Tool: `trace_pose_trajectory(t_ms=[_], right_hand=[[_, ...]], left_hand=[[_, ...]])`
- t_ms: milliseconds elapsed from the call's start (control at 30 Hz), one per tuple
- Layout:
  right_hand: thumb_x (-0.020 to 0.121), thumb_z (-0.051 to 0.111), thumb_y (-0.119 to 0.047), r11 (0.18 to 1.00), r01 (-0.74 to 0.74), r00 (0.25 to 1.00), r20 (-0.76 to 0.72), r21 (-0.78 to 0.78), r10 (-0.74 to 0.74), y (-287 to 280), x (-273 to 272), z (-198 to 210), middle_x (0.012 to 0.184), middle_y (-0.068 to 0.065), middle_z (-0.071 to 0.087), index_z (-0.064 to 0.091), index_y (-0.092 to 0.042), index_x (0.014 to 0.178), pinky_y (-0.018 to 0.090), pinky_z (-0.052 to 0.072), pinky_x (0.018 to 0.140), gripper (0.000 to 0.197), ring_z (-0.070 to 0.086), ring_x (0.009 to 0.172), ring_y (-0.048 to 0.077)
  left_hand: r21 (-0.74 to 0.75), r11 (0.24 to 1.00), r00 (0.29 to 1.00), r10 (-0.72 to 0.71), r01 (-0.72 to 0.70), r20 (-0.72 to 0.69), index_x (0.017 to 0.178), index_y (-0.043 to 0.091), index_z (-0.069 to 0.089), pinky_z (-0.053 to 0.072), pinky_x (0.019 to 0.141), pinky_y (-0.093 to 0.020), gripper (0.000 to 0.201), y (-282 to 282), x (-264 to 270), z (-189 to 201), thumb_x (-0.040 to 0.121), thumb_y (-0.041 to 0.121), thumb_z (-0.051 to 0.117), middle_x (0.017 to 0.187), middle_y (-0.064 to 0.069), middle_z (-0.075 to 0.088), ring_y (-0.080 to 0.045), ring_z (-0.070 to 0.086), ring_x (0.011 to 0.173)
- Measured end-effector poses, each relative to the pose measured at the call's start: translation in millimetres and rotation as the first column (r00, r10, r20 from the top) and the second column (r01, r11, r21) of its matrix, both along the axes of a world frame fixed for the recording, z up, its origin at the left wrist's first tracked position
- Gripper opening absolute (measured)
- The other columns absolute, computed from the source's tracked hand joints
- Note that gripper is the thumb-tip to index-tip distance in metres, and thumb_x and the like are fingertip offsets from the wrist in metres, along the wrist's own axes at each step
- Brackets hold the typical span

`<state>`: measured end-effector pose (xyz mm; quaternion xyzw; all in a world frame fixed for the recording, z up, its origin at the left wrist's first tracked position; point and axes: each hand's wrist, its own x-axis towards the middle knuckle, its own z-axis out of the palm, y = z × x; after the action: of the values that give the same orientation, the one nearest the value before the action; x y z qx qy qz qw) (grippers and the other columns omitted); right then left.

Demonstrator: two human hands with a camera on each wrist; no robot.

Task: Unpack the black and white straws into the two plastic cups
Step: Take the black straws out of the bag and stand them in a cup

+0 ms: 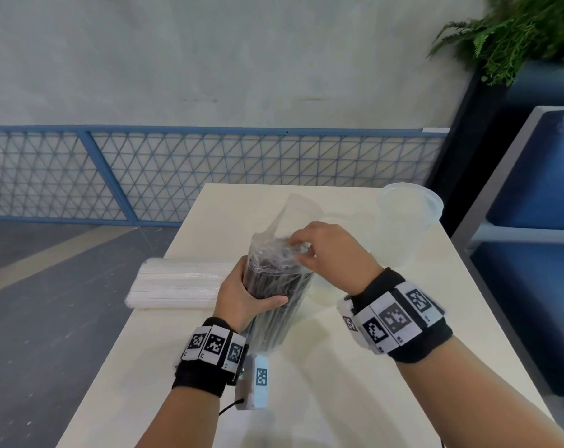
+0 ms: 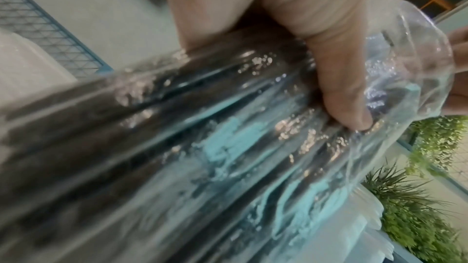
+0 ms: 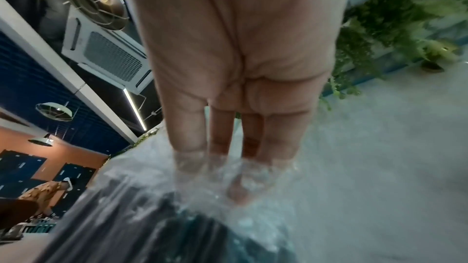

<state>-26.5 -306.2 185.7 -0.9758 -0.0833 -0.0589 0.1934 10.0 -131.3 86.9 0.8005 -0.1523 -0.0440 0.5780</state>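
Observation:
A clear plastic bag of black straws (image 1: 274, 295) stands upright on the table. My left hand (image 1: 258, 295) grips its middle, and in the left wrist view the thumb (image 2: 341, 87) presses into the shiny bag (image 2: 177, 147). At the bag's loose top, my right hand (image 1: 303, 250) pinches the plastic with curled fingers. In the right wrist view its fingertips (image 3: 238, 183) show through the plastic above the black straws (image 3: 182, 231). A pack of white straws (image 1: 177, 286) lies flat to the left. Clear plastic cups (image 1: 403, 221) stand at the back right.
The cream table (image 1: 338, 383) has its left edge close to the white straws, with grey floor below. A blue mesh fence (image 1: 209, 169) runs behind. A blue bench (image 1: 532, 189) and a plant (image 1: 516, 33) are on the right. A faint translucent shape (image 1: 321, 294) lies behind the bag.

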Motion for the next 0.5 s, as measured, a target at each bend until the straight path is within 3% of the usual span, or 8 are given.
trace_pose_trajectory(t_ms=[133, 233, 333, 400, 500], right_hand=[[0.085, 0.061, -0.022, 0.993, -0.008, 0.999, -0.044, -0.114, 0.003, 9, 2, -4, 0.119, 0.007, 0.053, 0.055, -0.020, 0.123, 0.028, 0.042, 0.082, 0.039, 0.055, 0.105, 0.025], [0.086, 0.059, -0.017, 0.993, -0.026, 0.998, -0.055, -0.113, 0.020, 14, 5, -11, 0.113, 0.010, 0.055, 0.053, -0.016, 0.124, 0.029, 0.038, 0.074, 0.038, 0.056, 0.100, 0.029], [0.085, 0.056, -0.010, 1.000, -0.017, 1.000, 0.011, -0.007, 0.018, 15, 5, -20, 0.092, 0.008, 0.055, 0.060, -0.010, 0.106, 0.027, 0.035, 0.066, 0.021, 0.055, 0.086, 0.029], [0.083, 0.056, -0.005, 0.995, 0.010, 0.998, 0.056, 0.102, -0.015, 13, 6, -26, 0.074, -0.001, 0.049, 0.063, -0.007, 0.090, 0.022, 0.030, 0.059, 0.011, 0.050, 0.073, 0.022], [0.077, 0.062, 0.000, 0.965, 0.045, 0.994, 0.082, 0.260, -0.069, 7, 8, -30, 0.074, 0.000, 0.062, 0.068, -0.006, 0.082, 0.014, 0.032, 0.056, 0.009, 0.049, 0.068, 0.013]], left_hand=[[-0.008, 1.000, 1.000, -0.010, 0.010, 0.006, 0.097, 0.041, 0.048, 0.046, 0.070, -0.005, 0.068, -1, 0, -3, 0.051, 0.015, 0.091, 0.096, 0.014, 0.064, 0.015, 0.059, 0.083], [-0.041, 0.999, 1.000, -0.024, 0.023, -0.018, 0.099, 0.041, 0.048, 0.047, 0.072, -0.007, 0.067, -3, -2, -5, 0.047, 0.028, 0.088, 0.098, 0.012, 0.065, 0.011, 0.061, 0.086], [-0.071, 0.997, 0.998, -0.042, 0.039, -0.040, 0.102, 0.040, 0.050, 0.049, 0.076, -0.011, 0.069, -5, -1, -5, 0.044, 0.037, 0.087, 0.099, 0.012, 0.066, 0.006, 0.063, 0.090], [-0.070, 0.997, 0.998, -0.034, 0.031, -0.046, 0.100, 0.040, 0.051, 0.049, 0.077, -0.015, 0.066, -6, 0, -5, 0.048, 0.027, 0.090, 0.098, 0.011, 0.067, 0.004, 0.064, 0.089], [-0.051, 0.999, 0.998, -0.004, 0.002, -0.055, 0.096, 0.039, 0.052, 0.049, 0.077, -0.016, 0.060, -7, 1, -6, 0.055, 0.016, 0.089, 0.096, 0.011, 0.068, 0.005, 0.064, 0.087]])
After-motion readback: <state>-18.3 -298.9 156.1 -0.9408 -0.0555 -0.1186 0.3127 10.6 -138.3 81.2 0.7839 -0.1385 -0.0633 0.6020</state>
